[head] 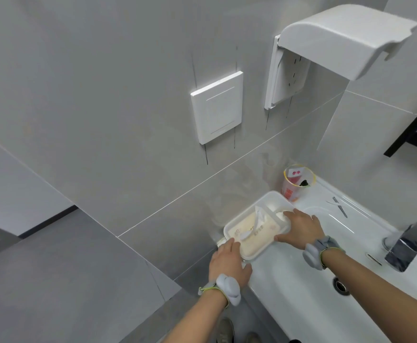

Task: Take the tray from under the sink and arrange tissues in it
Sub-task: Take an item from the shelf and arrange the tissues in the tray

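From the head camera, a clear plastic tray [257, 225] sits on the far left corner of the white sink [301, 293], its near end jutting a little past the left edge of the rim. The tray has a divider wall across it: the larger near compartment holds a cream-coloured tissue pack [249, 235] lying flat, with a white tissue [258, 220] standing up out of its top. The print on the pack is too small and blurred to read. The smaller far compartment looks mostly bare, though its right part is covered by fingers.

The left hand [228, 264] lies at the tray's near left end, fingers loosely spread and laid flat over the rim; whether it actually grips the rim cannot be told, since the palm side faces away. The right hand [299, 229] spans the tray's right side, thumb against the near right edge and fingers curled over the far right rim, clasping the tray between them. Both wrists carry a grey band with a rounded grey pod.

Just beyond the tray, in the sink's far corner against the wall, stands a clear cup [296, 184] with a red label and something dark inside that is hard to make out. A chrome faucet [405, 243] stands at the right edge. On the grey tiled wall are a white switch plate [217, 107] and a white dispenser [326, 50] with its cover raised. Shoe tips at the bottom edge are cut off.
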The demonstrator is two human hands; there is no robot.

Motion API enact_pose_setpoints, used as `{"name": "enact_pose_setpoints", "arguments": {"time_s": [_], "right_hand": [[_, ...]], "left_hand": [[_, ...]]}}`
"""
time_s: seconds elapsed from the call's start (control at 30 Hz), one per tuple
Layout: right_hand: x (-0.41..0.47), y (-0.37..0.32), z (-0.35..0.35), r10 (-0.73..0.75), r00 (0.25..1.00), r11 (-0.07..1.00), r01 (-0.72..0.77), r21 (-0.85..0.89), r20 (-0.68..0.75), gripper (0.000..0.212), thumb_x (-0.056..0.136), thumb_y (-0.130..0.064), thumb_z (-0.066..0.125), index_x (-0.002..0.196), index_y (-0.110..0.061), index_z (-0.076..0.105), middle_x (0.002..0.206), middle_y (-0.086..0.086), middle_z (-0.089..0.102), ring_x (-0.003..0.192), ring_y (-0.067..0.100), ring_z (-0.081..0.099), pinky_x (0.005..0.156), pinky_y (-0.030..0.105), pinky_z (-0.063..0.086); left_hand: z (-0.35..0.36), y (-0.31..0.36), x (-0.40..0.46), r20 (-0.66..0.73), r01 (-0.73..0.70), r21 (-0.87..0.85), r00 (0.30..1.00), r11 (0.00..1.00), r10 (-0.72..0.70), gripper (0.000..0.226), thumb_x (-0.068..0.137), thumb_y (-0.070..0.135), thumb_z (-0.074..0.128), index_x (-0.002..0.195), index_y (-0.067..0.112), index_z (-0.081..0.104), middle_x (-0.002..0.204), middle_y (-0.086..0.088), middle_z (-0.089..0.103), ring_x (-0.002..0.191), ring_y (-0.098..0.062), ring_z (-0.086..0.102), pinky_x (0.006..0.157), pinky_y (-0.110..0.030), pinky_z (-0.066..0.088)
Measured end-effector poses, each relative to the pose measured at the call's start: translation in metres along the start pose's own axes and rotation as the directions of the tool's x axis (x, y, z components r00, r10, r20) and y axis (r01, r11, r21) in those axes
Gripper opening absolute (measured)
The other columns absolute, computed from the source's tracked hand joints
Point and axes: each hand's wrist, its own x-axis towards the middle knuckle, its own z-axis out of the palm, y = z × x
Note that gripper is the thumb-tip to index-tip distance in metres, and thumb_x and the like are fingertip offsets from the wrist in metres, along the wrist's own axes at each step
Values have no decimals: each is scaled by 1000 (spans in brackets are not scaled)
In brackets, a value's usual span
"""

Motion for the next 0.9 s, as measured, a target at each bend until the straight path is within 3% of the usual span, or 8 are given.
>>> {"name": "enact_pose_setpoints", "arguments": {"time_s": [0.07, 0.17, 0.27, 0.4, 0.57, 0.77, 0.9], "right_hand": [[7, -12, -11, 7, 999, 999, -8, 37, 38, 81, 69, -56, 71, 140, -26, 46, 138, 1, 53, 126, 24, 51, 104, 42, 39], [17, -34, -17, -99, 992, 983, 86, 163, 73, 71, 79, -35, 69, 144, -22, 42, 144, 2, 49, 132, 24, 46, 107, 36, 39], [25, -53, -15, -135, 988, 955, 111, 274, 72, 68, 81, -15, 62, 145, -21, 41, 139, 2, 54, 128, 23, 50, 105, 33, 41], [33, -63, -10, -74, 995, 921, 44, 388, 62, 60, 80, -4, 53, 137, -20, 48, 109, -1, 61, 106, 23, 59, 92, 29, 46], [39, -57, -8, 22, 1000, 884, -20, 466, 0, 34, 78, -5, 61, 104, -27, 63, 82, -5, 56, 81, 19, 58, 76, 25, 44], [28, -49, -6, 146, 989, 784, -101, 613, -25, 33, 78, -1, 65, 100, -25, 63, 77, -6, 55, 81, 20, 56, 76, 25, 41], [4, -44, 12, 347, 933, 655, -169, 736, -95, 41, 78, -6, 70, 117, -17, 59, 105, 5, 58, 98, 24, 56, 86, 26, 40]], "left_hand": [[-12, 3, 9, -47, 18, -36, 999, 999, -20, 57, 87, 41, 52, 138, 22, 39, 143, 4, 43, 127, -23, 48, 89, -36, 49], [-22, 9, 23, -70, 39, -24, 997, 999, -40, 54, 85, 41, 55, 134, 24, 40, 136, 5, 43, 112, -26, 57, 73, -34, 45], [-25, 10, 35, -42, 48, 16, 998, 999, -47, 47, 83, 38, 57, 127, 25, 45, 130, 3, 48, 109, -25, 57, 72, -33, 43], [-30, 6, 44, -57, 47, 0, 997, 999, -47, 25, 87, 33, 52, 111, 25, 57, 115, 0, 60, 102, -26, 60, 71, -31, 43], [-35, 0, 47, -128, 38, -1, 991, 999, -38, 12, 84, 29, 48, 83, 19, 55, 82, 2, 56, 71, -28, 51, 61, -30, 41], [-38, -7, 48, -156, 17, -114, 987, 993, -35, 13, 83, 34, 51, 74, 25, 49, 86, 4, 66, 76, -27, 62, 62, -29, 46], [-37, -15, 48, -123, -7, -155, 992, 988, -12, 18, 79, 41, 51, 71, 26, 54, 84, 8, 68, 76, -20, 64, 67, -29, 52]]}}
